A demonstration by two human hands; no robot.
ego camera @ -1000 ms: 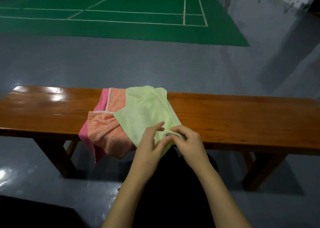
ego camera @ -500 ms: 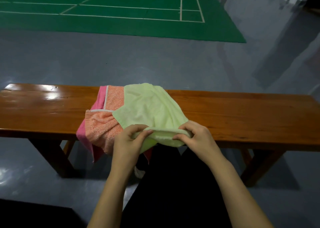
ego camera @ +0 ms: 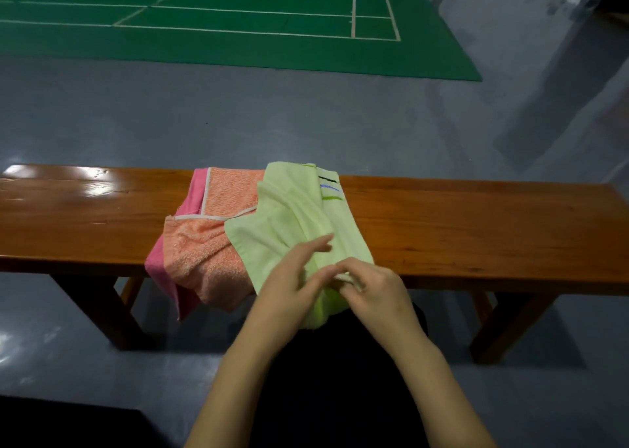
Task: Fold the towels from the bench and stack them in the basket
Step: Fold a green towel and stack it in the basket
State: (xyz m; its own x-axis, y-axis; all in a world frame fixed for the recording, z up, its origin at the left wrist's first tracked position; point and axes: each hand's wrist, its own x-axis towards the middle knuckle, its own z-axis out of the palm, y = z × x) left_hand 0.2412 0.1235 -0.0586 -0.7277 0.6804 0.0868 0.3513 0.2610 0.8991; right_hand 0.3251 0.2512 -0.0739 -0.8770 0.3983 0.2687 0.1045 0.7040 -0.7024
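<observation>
Light green towel (ego camera: 289, 223) spread on the wooden bench (ego camera: 476, 223), near edge hanging over the front of the bench toward the dark clothing (ego camera: 340, 379) below. Short stripes in black, blue and green at its far right corner. No brand, label or readable writing anywhere on it; stripes only.

Right hand (ego camera: 374, 287) at the towel's near edge, fingers curled in and pinching a bunched bit of the green cloth. Left hand (ego camera: 289, 277) just beside it, touching the right at the fingertips, lying on the green towel with the forefinger straight and pointing right across the cloth; the other fingers loosely bent. Whether the left thumb pinches any cloth: cannot tell, hidden against the right hand.

Orange towel (ego camera: 211, 243) under the green one and to its left, with a pink band (ego camera: 190, 206) along its left side and a thin white trim line between the two colours. Lower left part draped off the front edge of the bench.

Beyond the bench, grey glossy floor (ego camera: 238, 114), then a green court mat (ego camera: 238, 29) with white lines. No text on the mat. Basket out of view.
</observation>
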